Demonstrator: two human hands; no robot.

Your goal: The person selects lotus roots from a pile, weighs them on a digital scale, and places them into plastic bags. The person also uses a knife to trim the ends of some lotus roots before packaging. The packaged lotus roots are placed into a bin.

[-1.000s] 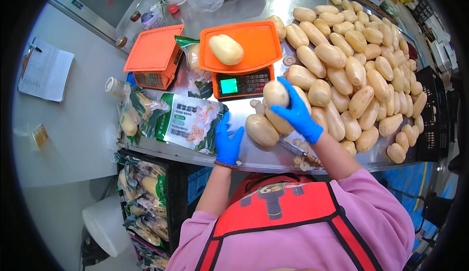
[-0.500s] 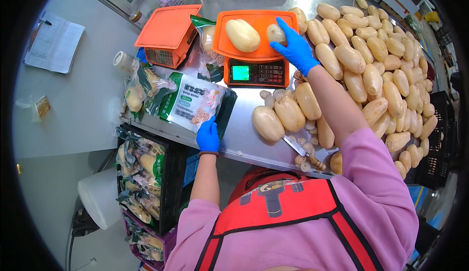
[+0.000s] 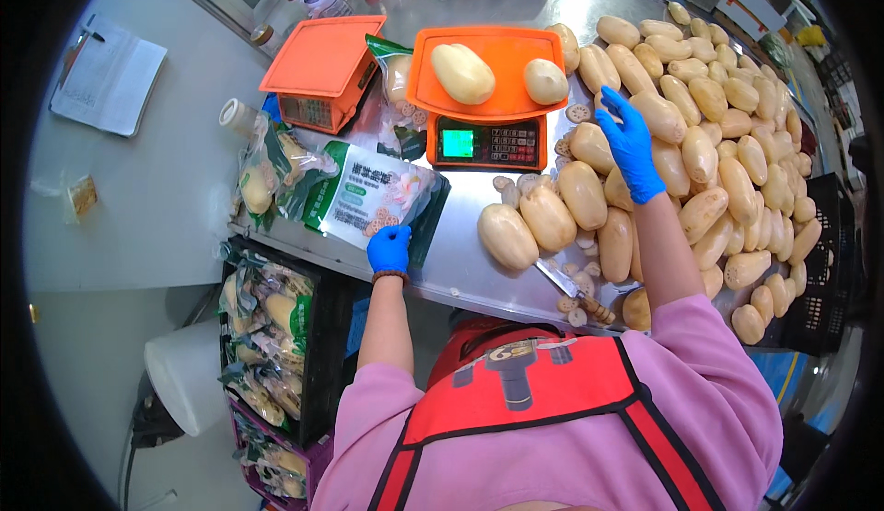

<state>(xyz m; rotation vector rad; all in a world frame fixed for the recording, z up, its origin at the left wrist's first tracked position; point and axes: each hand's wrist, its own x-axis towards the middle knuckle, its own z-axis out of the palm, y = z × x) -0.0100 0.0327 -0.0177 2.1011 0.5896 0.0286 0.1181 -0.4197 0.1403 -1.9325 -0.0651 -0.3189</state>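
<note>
So two roots (image 3: 463, 72) sit on the scale (image 3: 486, 139); my right hand (image 3: 630, 142) hovers open beside it, left hand (image 3: 389, 248) pins the bag (image 3: 373, 196), unfilled.

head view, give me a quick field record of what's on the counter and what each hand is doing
left hand: blue glove, resting on the printed bag at the counter edge
right hand: blue glove, open, over the heap of lotus roots
scale: orange tray, green display lit
on the tray: two lotus root pieces
second scale: orange, to the left
crate below the counter: filled bags
</note>
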